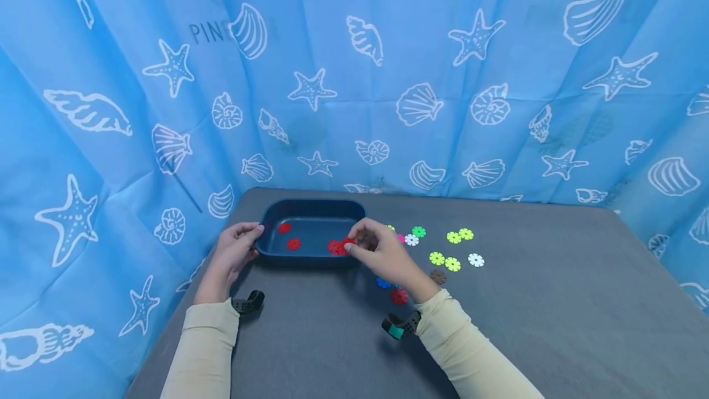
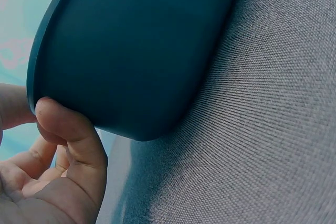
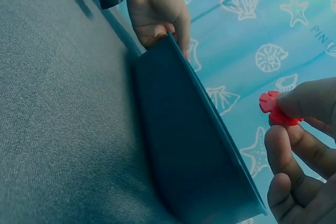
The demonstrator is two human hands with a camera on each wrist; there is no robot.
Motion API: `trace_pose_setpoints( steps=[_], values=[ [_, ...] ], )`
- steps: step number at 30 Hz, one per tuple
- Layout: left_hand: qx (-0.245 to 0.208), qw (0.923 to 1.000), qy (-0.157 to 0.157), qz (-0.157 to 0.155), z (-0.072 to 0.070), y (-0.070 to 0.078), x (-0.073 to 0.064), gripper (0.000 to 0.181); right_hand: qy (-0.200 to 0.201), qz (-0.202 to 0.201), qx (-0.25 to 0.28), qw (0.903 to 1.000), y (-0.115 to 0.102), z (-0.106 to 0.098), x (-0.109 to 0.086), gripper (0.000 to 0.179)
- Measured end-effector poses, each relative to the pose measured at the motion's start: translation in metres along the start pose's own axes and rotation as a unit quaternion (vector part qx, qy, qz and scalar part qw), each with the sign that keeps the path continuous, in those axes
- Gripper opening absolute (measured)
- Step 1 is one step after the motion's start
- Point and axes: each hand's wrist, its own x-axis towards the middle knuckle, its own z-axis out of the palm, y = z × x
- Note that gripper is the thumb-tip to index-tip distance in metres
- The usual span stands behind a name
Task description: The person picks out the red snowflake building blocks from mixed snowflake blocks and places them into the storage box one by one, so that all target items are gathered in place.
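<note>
A dark blue rectangular bin (image 1: 312, 260) stands at the back left of the table, with several red notched discs (image 1: 293, 244) on its floor. My left hand (image 1: 235, 251) pinches the bin's left end at the rim, thumb on the near side in the left wrist view. Over the bin's right end, my right hand (image 1: 390, 257) pinches red notched plastic discs (image 3: 273, 103) between thumb and fingers; their outlines overlap, and I cannot tell how many it holds.
Right of the bin, loose notched discs lie scattered: yellow discs (image 1: 452, 264), white (image 1: 476, 260), green (image 1: 418, 231), brown (image 1: 438, 276) and red (image 1: 399, 296). The right forearm partly covers this group. A blue shell-print curtain (image 1: 354, 103) hangs behind the grey table (image 1: 554, 300).
</note>
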Motion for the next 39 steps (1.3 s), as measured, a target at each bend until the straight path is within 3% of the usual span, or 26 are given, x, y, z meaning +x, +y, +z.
trace_pose_setpoints(
  steps=[19,31,39],
  values=[
    [0.001,1.0000,-0.001,0.007,0.000,-0.002,0.001,0.053,0.050,0.034,0.082,0.9948,0.010,0.015,0.022,0.018],
    [0.005,1.0000,-0.002,0.003,-0.001,-0.001,0.000,0.054,0.035,0.022,0.042,0.9983,0.004,-0.002,0.011,0.013],
    [0.005,1.0000,-0.001,0.005,0.000,-0.001,0.000,0.052,0.050,0.025,0.014,0.9984,0.002,-0.018,0.002,0.014]
  ],
)
